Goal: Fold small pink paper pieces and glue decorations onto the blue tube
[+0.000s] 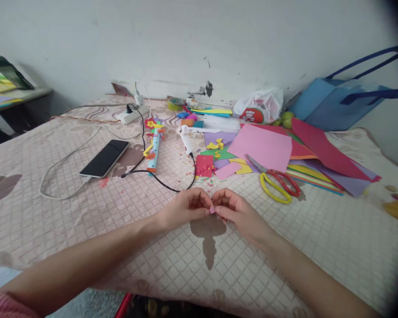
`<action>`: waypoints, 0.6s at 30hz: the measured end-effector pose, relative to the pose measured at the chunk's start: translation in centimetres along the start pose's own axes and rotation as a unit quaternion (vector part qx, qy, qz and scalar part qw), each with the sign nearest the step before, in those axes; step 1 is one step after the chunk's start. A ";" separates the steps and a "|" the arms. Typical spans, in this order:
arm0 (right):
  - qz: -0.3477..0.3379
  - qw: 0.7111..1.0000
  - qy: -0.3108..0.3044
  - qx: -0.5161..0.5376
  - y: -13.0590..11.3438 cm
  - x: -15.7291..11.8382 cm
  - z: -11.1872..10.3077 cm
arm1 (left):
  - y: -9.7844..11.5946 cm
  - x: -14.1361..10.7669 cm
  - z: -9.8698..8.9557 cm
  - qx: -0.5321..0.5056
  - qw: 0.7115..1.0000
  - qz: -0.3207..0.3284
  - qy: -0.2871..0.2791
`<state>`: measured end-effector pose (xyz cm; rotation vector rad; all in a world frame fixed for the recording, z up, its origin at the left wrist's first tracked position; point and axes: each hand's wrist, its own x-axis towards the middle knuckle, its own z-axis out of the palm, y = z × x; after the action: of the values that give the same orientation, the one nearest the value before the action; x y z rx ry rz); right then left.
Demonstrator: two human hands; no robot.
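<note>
Between my fingertips is a tiny piece of pink paper (212, 210), pinched from both sides above the patterned tablecloth (146, 265). My left hand (189, 206) grips it with thumb and forefinger, the other fingers curled. From the other side, my right hand (234, 207) closes its thumb and finger on the same piece. Scissors (275, 181) with yellow and red handles lie right of my hands, blades on the paper sheets. Beyond my hands rests a white hot glue gun (186, 140). A light-blue decorated strip (154, 150) with paper flowers lies to its left.
Coloured paper sheets (262, 145) spread at the back right, before a white plastic bag (260, 106) and a blue bag (334, 104). A phone (104, 158) on a cable lies left. A power strip (132, 114) sits near the wall; the glue gun's black cord (166, 186) loops across the cloth.
</note>
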<state>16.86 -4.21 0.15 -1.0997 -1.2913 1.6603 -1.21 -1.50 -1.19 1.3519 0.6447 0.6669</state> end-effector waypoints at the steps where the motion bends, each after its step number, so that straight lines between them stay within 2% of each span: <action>1: -0.003 1.000 0.002 -0.005 0.0 0.0 0.0 | -0.1 -0.1 0.0 0.018 1.000 0.006 0.005; 11: 0.000 0.999 0.031 -0.041 0.1 -0.1 0.3 | 0.4 -0.5 0.3 0.161 0.985 0.040 0.040; 18: -0.008 0.998 0.025 -0.055 0.3 -0.2 0.2 | 0.0 -0.3 0.2 0.117 0.993 0.016 0.031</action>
<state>16.70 -4.50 -0.05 -1.1861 -1.3679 1.5560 -1.21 -1.84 -1.13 1.5660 0.7706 0.6764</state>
